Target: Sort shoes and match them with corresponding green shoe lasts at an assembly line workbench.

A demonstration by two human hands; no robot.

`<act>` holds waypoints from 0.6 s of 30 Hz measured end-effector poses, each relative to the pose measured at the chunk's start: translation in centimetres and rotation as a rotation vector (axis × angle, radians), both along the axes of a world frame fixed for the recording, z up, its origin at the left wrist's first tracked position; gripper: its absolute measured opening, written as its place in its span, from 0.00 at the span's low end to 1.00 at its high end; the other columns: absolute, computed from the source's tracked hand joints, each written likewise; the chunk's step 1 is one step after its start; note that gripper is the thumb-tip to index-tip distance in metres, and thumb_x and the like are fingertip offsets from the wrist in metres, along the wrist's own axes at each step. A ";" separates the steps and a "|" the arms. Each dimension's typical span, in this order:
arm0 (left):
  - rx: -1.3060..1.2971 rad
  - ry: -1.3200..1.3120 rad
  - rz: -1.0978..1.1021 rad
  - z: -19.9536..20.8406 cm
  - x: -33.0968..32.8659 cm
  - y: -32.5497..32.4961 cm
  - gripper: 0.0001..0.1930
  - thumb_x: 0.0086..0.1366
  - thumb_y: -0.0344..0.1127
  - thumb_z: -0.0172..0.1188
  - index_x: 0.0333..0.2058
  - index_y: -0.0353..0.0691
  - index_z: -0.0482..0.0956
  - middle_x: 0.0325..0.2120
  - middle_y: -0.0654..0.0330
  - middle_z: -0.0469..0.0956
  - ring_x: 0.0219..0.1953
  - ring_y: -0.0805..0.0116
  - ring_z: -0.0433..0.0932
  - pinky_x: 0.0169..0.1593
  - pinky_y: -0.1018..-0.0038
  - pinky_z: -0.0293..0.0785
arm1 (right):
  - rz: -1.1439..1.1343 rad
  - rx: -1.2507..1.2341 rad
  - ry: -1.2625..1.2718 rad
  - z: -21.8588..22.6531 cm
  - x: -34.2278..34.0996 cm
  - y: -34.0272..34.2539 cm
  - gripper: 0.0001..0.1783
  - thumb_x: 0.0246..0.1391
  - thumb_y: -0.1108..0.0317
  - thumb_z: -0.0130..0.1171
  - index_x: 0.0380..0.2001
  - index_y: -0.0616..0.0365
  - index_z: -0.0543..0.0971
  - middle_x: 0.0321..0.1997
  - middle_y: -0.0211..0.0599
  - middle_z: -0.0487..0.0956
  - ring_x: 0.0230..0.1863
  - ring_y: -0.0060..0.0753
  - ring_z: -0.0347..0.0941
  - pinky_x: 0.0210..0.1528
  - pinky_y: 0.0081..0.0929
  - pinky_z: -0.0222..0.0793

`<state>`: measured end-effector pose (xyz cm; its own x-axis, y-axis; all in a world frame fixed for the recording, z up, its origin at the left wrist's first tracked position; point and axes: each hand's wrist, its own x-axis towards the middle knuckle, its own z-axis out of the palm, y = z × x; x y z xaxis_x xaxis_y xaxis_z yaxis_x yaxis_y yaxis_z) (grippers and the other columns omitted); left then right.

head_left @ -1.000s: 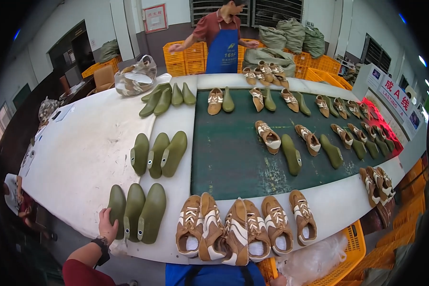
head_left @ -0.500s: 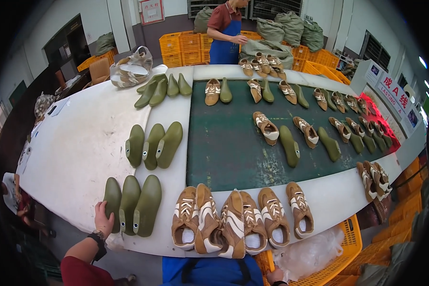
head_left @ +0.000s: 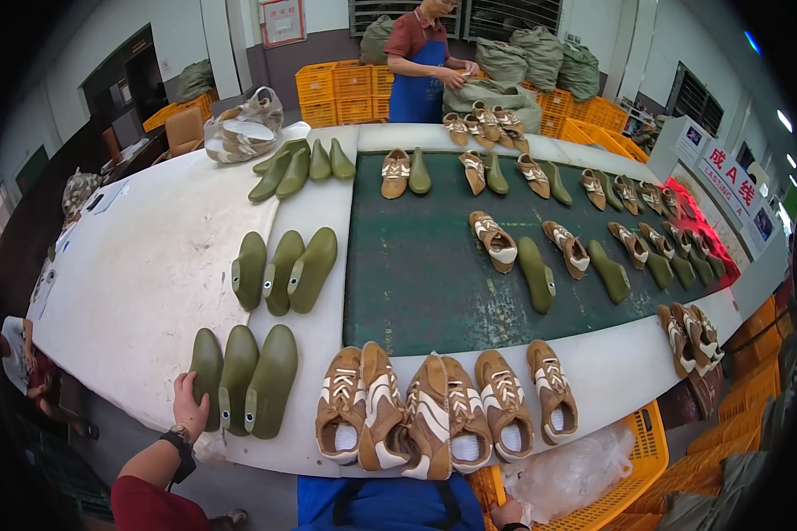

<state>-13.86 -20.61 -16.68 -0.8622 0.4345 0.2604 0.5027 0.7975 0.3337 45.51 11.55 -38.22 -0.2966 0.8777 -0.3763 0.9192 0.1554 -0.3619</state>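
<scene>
My left hand (head_left: 189,404) is closed on the lower left side of a green shoe last (head_left: 206,367), the leftmost of three standing together at the near left of the table. The other two, a middle last (head_left: 239,376) and a right last (head_left: 272,380), are just beside it. Low in the view, my right hand (head_left: 507,512) is at the left rim of an orange crate (head_left: 651,451) and appears to grip it; its fingers are partly hidden. Clear plastic bags (head_left: 571,469) lie in that crate. Several brown sneakers (head_left: 341,398) with white stripes line the near table edge.
A green conveyor belt (head_left: 416,265) carries sneakers paired with lasts. More lasts (head_left: 312,270) stand on the white table (head_left: 142,292). Across it, a person in a blue apron (head_left: 419,84) handles something small. A bagged bundle (head_left: 243,128) sits at the far left; sneakers (head_left: 682,341) at the right edge.
The person across the table has brought both hands together in front of the apron. The view has shifted slightly; my hands stay at the last and the crate.
</scene>
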 end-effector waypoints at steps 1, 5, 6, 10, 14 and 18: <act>0.002 -0.006 0.007 0.0 0.0 0.0 0.28 0.51 0.27 0.58 0.53 0.39 0.64 0.54 0.47 0.61 0.51 0.45 0.68 0.53 0.63 0.69 | 0.008 0.014 0.001 -0.1 0.1 0.0 0.25 0.44 0.53 0.61 0.40 0.62 0.77 0.28 0.56 0.79 0.31 0.58 0.76 0.33 0.47 0.71; 0.007 0.006 -0.008 -0.2 0.1 -0.2 0.28 0.51 0.27 0.58 0.53 0.39 0.63 0.53 0.47 0.61 0.51 0.45 0.68 0.53 0.63 0.69 | 0.003 0.038 0.035 0.1 0.1 -0.1 0.24 0.43 0.54 0.60 0.38 0.62 0.78 0.27 0.57 0.78 0.30 0.58 0.76 0.33 0.47 0.71; 0.010 0.018 -0.013 -0.2 0.2 -0.2 0.28 0.51 0.27 0.58 0.53 0.39 0.64 0.53 0.47 0.61 0.51 0.45 0.68 0.53 0.63 0.68 | 0.009 0.037 0.034 0.0 0.1 0.0 0.24 0.43 0.54 0.60 0.38 0.62 0.78 0.27 0.57 0.78 0.30 0.58 0.76 0.33 0.47 0.71; 0.014 -0.012 0.016 0.4 0.7 -0.2 0.28 0.51 0.27 0.58 0.53 0.39 0.65 0.53 0.47 0.62 0.51 0.46 0.68 0.54 0.64 0.68 | 0.018 -0.032 0.013 -0.2 0.1 0.4 0.24 0.42 0.56 0.60 0.40 0.62 0.77 0.28 0.57 0.79 0.31 0.58 0.76 0.33 0.46 0.72; 0.057 0.016 -0.013 0.5 0.6 0.9 0.27 0.51 0.29 0.59 0.52 0.41 0.65 0.52 0.48 0.63 0.50 0.46 0.69 0.52 0.64 0.69 | -0.042 -0.090 0.030 1.6 -0.2 0.2 0.25 0.39 0.60 0.63 0.42 0.60 0.76 0.30 0.54 0.79 0.32 0.56 0.76 0.34 0.45 0.72; 0.030 -0.013 0.020 0.9 0.5 0.8 0.28 0.51 0.29 0.59 0.53 0.39 0.64 0.51 0.47 0.64 0.50 0.46 0.69 0.52 0.64 0.69 | -0.017 -0.057 0.024 0.7 0.2 0.2 0.25 0.37 0.61 0.65 0.43 0.58 0.77 0.31 0.52 0.80 0.33 0.54 0.76 0.36 0.44 0.72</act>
